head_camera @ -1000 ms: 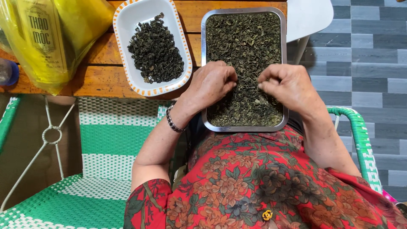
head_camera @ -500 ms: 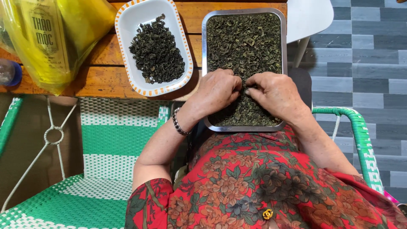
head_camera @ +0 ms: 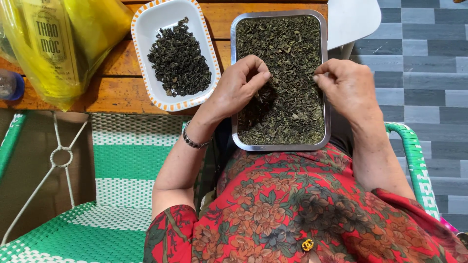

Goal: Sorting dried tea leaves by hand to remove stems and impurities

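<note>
A rectangular metal tray [head_camera: 233, 73] full of dried dark green leaves [head_camera: 287, 53] rests half on my lap, half on a wooden table. My left hand [head_camera: 239, 87] lies over the tray's left side, fingers curled with fingertips pinched on the leaves. My right hand [head_camera: 346, 85] is at the tray's right edge, fingers bent, its thumb and forefinger pinched together; whether a bit of leaf is between them I cannot tell. Left of the tray stands a white dish with an orange rim [head_camera: 146, 34] holding a pile of darker rolled leaves [head_camera: 179, 58].
A yellow plastic bag [head_camera: 63, 44] lies at the table's left end, on the wooden table [head_camera: 122, 83]. A green and white woven chair [head_camera: 126, 160] stands to my left, its armrest [head_camera: 414, 156] on my right. Grey tiled floor [head_camera: 429, 58] lies to the right.
My hands were close together low on the tray; they have moved up and apart, the left to the tray's left side, the right to its right edge.
</note>
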